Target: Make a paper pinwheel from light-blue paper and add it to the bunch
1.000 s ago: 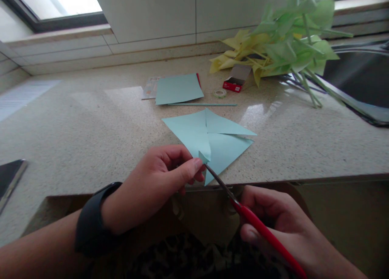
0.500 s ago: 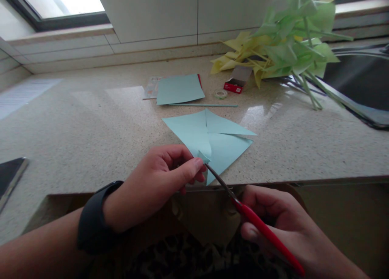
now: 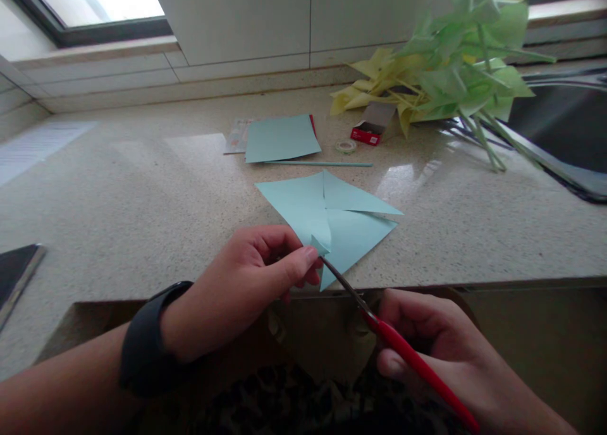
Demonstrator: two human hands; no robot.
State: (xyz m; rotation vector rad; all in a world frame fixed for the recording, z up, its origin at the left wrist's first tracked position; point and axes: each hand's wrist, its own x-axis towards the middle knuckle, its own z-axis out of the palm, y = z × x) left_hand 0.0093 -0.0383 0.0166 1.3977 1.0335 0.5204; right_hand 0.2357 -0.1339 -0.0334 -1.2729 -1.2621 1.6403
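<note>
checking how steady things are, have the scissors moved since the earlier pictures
No, not visibly: the scissors cross the counter edge at about the same spot as before.

Pale-blue paper (image 3: 311,206), slit toward centre, red-handled scissors (image 3: 397,340) at near edge

The cut sheet (image 3: 301,204) of pale blue-green paper, slit toward its middle, lies near the front edge of the counter (image 3: 165,232). At its near side, the left hand (image 3: 263,267) pinches a folded-up corner while the right hand (image 3: 446,330) grips red-handled scissors (image 3: 408,356), tips against that corner. Beyond the cut sheet lie a thin stick (image 3: 327,164) and an uncut sheet (image 3: 282,138); beyond it rightward, a tape roll (image 3: 346,146), a red box (image 3: 365,135) and green-and-yellow paper shapes (image 3: 448,84).
</note>
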